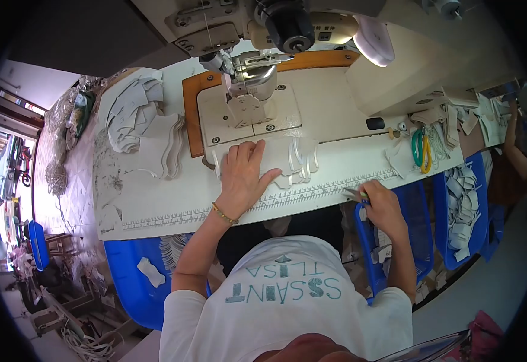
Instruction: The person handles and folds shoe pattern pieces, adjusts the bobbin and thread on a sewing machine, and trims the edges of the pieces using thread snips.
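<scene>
My left hand (243,179) lies flat, fingers spread, on a small stack of white cut pieces (284,158) in front of the sewing machine head (251,81). Over the table's front edge, my right hand (381,207) is closed on a small pointed tool (355,193) with a greenish handle; its exact kind is hard to make out. The tool's tip points left, over the printed ruler strip (300,194). Part of the stack is hidden under my left hand.
Piles of white pieces (132,114) lie at the table's left. Scissors with yellow and green handles (421,151) lie at the right. Blue baskets (137,283) stand below the table's front edge. Another person's arm (513,145) shows at the far right.
</scene>
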`<state>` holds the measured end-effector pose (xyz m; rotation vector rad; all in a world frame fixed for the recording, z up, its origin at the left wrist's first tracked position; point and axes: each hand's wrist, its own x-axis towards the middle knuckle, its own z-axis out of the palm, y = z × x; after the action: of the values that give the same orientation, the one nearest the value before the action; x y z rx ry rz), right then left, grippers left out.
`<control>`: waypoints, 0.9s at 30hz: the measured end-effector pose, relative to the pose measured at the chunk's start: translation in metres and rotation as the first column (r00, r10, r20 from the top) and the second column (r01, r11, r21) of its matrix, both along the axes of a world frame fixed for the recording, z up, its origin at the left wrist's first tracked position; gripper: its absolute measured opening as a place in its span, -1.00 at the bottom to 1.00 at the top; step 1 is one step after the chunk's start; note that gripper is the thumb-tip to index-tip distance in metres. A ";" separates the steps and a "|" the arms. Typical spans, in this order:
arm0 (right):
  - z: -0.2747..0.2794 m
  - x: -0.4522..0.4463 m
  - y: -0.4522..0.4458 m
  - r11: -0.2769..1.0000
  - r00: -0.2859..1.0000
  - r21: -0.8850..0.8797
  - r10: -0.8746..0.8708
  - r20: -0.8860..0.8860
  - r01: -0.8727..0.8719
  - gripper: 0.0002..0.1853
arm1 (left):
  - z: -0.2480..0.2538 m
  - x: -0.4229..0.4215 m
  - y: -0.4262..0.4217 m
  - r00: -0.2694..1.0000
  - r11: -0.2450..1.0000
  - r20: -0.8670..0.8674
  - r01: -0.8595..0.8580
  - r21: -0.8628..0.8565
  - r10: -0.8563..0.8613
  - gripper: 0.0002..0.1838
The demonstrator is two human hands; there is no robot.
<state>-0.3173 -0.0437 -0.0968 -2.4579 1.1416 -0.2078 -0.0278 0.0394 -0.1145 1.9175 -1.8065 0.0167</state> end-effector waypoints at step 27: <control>-0.001 0.137 -0.020 0.987 0.806 -0.005 0.132 0.577 -0.158 -0.80 | 0.025 0.015 0.004 0.799 0.970 -0.586 -0.229 -0.087 0.136 -0.87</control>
<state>-0.1801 -0.0639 -0.0978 -2.1879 0.6754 -0.8117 -0.0131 0.0433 -0.0894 1.7294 -1.1730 -0.3203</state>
